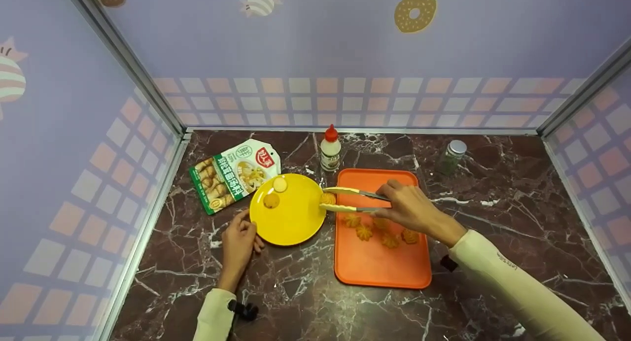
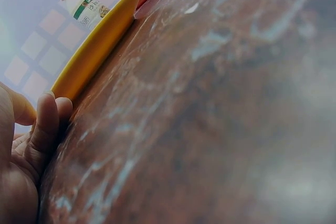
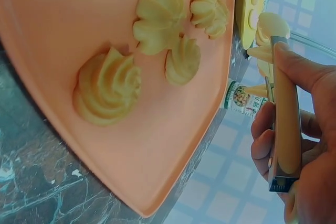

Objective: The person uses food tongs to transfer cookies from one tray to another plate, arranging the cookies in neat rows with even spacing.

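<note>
Right hand (image 1: 411,209) grips tongs (image 1: 347,190), cookie (image 1: 328,198) between tips; left hand (image 1: 239,238) steadies yellow plate (image 1: 296,222) rim. I judge step as transfer; next, centre over plate, release.

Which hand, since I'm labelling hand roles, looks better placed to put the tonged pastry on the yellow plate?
Likely the right hand: it grips the tongs, whose tips hold the pastry near the yellow plate. The left hand rests at the plate's rim.
</note>
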A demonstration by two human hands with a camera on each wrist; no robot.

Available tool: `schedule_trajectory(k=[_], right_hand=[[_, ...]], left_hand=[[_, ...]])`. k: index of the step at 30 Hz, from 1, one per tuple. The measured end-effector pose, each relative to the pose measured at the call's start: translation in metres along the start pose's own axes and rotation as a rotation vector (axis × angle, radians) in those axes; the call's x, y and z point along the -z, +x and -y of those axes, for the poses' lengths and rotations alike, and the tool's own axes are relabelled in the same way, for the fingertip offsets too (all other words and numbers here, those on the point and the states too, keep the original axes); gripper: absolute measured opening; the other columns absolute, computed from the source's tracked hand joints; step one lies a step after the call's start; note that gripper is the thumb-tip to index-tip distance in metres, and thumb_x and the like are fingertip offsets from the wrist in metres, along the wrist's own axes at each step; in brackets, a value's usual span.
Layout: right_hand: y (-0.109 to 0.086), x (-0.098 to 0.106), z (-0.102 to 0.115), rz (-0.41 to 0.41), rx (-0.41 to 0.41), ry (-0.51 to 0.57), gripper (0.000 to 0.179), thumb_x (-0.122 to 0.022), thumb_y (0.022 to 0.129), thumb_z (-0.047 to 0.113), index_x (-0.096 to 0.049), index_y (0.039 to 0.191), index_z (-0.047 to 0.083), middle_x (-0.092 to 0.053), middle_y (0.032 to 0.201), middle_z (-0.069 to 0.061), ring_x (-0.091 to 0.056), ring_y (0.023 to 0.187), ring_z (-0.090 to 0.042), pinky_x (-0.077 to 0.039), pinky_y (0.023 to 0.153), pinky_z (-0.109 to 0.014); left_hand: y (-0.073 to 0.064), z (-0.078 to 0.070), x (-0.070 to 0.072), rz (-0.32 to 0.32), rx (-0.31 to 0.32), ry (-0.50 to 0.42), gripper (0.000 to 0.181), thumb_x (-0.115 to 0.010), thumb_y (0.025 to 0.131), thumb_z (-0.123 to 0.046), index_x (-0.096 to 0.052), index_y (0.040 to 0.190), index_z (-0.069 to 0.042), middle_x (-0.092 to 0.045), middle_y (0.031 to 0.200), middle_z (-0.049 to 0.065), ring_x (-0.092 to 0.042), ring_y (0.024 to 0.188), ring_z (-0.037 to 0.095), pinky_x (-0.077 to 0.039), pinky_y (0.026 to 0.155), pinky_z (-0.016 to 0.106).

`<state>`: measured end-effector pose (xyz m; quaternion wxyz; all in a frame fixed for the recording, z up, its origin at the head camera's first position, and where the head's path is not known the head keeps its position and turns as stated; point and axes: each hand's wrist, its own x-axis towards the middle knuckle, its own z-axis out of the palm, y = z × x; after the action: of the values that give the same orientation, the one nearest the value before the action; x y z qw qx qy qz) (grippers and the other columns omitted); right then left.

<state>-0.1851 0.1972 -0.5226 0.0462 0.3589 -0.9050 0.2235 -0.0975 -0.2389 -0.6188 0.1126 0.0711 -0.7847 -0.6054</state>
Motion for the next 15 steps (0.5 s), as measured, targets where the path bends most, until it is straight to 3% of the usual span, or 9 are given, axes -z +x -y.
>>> schedule_trajectory(k=[15], right_hand=[[0.0098,-0.0057,0.0087,0.012,-0.011,0.012,0.044,-0.092,0.092,0.035,-0.077,0.116,0.001,-0.066,0.095,-0.008,-0.058,0.064,-0.016,-0.052,0.054,-0.033]], left_hand=[[0.0010,0.0004,-0.0001,-0.002,0.006,0.001,0.043,-0.059,0.111,-0.004,-0.058,0.154,0.003,-0.070,0.082,0.020,-0.065,0.048,0.023,-0.057,0.041,0.031]])
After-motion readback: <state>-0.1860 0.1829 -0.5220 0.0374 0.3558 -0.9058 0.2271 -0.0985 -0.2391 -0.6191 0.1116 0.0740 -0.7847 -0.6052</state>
